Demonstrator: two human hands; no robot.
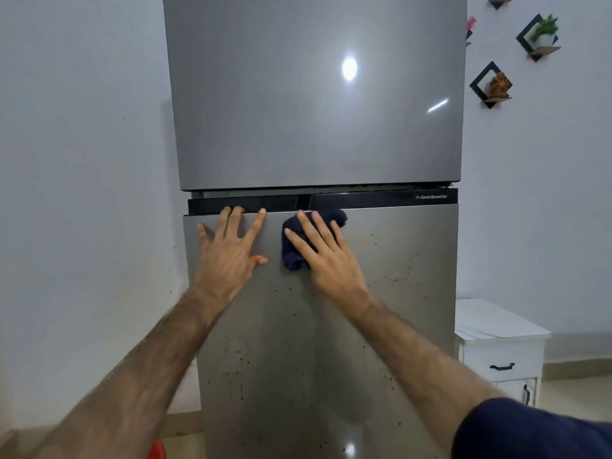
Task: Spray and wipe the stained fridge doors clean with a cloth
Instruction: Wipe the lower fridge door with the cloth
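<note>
1. Closest in, a dark blue sleeve [536, 432] fills the lower right corner, and both bare forearms reach up and forward from the bottom edge, converging on the fridge.
2. Down at the bottom left, a bit of something red [158, 449] peeks in by the fridge's foot; too little shows to name it.
3. The lower fridge door [318, 342] is dotted with dark specks, thick at lower left and in a streak running up to the right, while the patch just under the hands looks cleaner.
4. Left hand [231, 246]: flat on the door's upper left, fingers straight and spread wide, thumb out to the right, fingertips touching the black trim strip [364, 201] along the door's top edge. It grips nothing, just presses.
5. Right hand [323, 250]: just beside the left, fingers straight and fanned, pressing a dark blue cloth [294, 250] flat against the door right under the strip. The cloth bulges out above and left of the fingers.
6. Room to move: bare door stretches right of the cloth to the door's edge, and down below both hands.
7. To the right, a white cabinet [500, 356] with black handles stands near the fridge's side.
8. Above the strip, the upper fridge door [314, 94] shines, with a bright light glare.
9. Farthest back, diamond wall shelves [538, 38] hold a small plant and a brown figurine.
</note>
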